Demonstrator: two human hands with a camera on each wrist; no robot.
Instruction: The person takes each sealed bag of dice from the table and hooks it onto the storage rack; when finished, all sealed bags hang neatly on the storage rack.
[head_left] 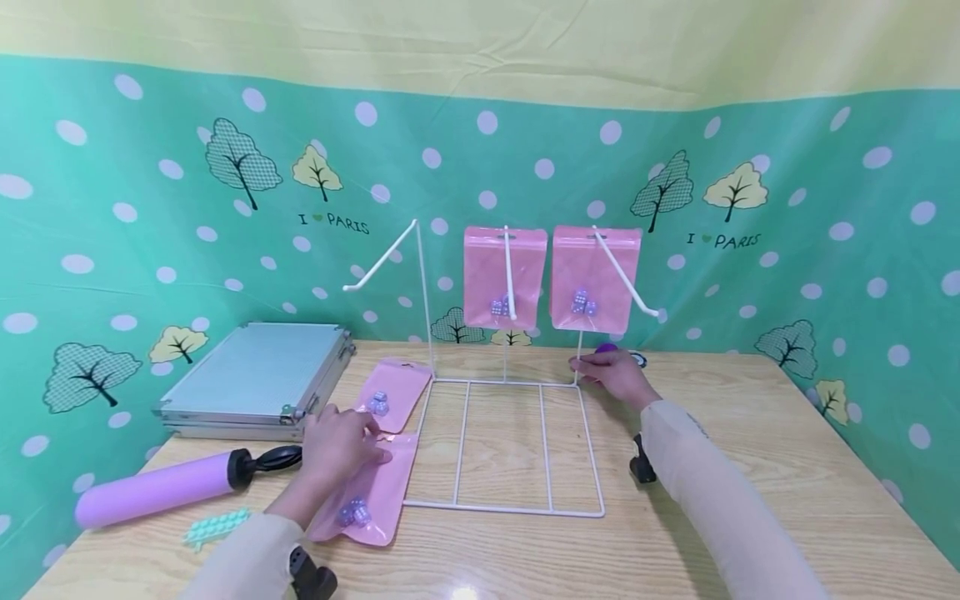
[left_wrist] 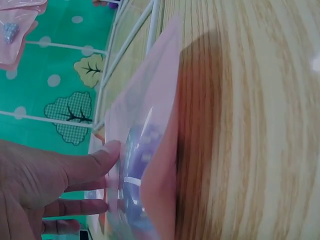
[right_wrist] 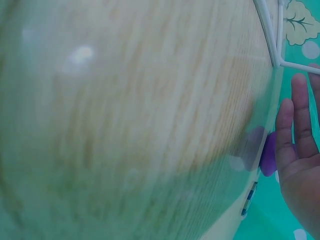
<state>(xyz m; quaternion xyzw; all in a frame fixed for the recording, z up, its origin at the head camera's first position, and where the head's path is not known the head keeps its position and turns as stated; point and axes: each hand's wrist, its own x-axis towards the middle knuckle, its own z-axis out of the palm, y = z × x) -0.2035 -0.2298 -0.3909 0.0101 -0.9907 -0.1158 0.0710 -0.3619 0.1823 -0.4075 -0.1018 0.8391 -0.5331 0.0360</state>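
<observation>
My left hand (head_left: 341, 443) pinches the upper edge of a pink zip bag (head_left: 386, 500) at the rack's left side. In the left wrist view this bag (left_wrist: 160, 100) is tilted up off the table, purple dice showing inside. A second pink bag (head_left: 401, 387) with dice lies just behind it. The white wire rack (head_left: 502, 510) stands mid-table; one pink bag (head_left: 480, 250) hangs on its middle hook and another (head_left: 622, 258) on its right hook. My right hand (head_left: 617, 375) holds the right upright near its base; in the right wrist view its thumb is hidden.
A silver case (head_left: 247, 367) sits at the back left. In front of it lie a purple pump (head_left: 157, 490) with a black nozzle end and a mint-green textured piece (head_left: 216, 527). Behind my right hand is a purple object (head_left: 606, 347), partly hidden. The left hook (head_left: 382, 260) juts forward.
</observation>
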